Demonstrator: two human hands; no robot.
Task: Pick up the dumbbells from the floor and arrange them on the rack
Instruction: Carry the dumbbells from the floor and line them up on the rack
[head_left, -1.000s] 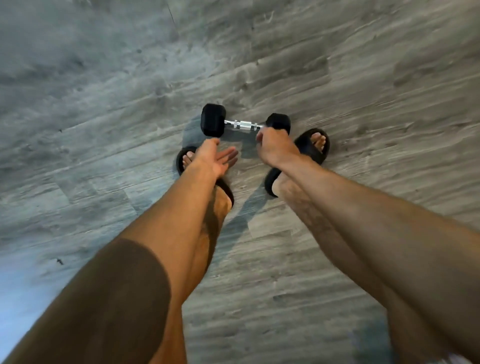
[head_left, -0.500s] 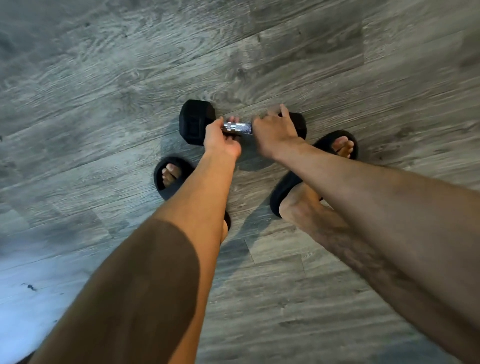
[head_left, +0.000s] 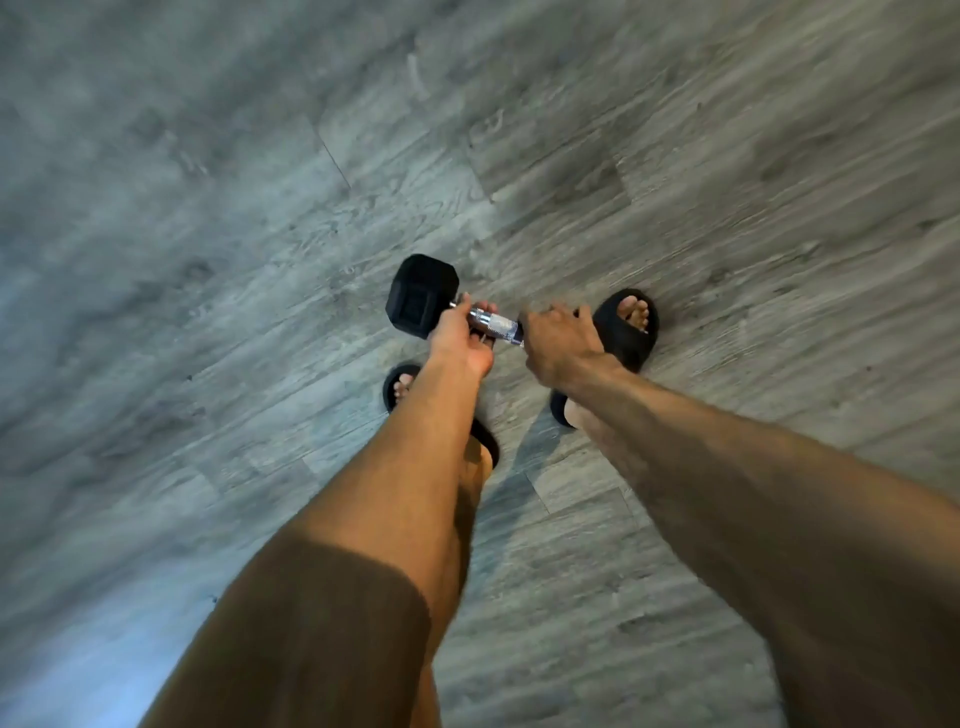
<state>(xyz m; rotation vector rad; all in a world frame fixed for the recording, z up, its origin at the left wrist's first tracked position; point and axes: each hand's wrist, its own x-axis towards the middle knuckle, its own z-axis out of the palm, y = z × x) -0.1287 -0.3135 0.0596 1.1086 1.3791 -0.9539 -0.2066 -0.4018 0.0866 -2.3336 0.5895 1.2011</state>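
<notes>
A dumbbell (head_left: 422, 296) with black hexagonal heads and a chrome knurled handle is held just above the grey floor, in front of my feet. My left hand (head_left: 462, 340) is wrapped around the left part of the handle, next to the left head. My right hand (head_left: 556, 340) grips the right end and hides the right head. The bare middle of the handle shows between the two hands. No rack is in view.
Grey wood-plank floor (head_left: 727, 208) fills the view. My feet in black slides stand under my arms, the left one (head_left: 397, 387) and the right one (head_left: 626, 322). The picture is blurred by motion.
A second ago both hands were short of the dumbbell, the left one open. They closed on the handle, and the dumbbell now appears tilted and raised off the floor.
</notes>
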